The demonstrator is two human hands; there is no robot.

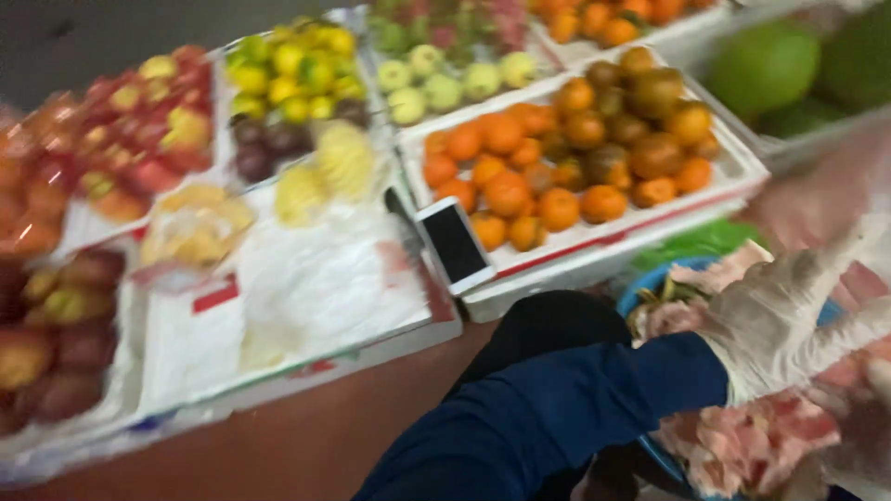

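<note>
Over blue basin [640,295], gloved left hand [770,320], pink peel scraps [742,436]

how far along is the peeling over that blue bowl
Done: a pile of pink peel scraps already fills the blue bowl. In hand: the gloved left hand reaches over the bowl; the picture is too blurred to tell what it grips. The right hand is barely visible at the edge. Left: cannot tell; the oranges sit whole in their white tray.
</note>
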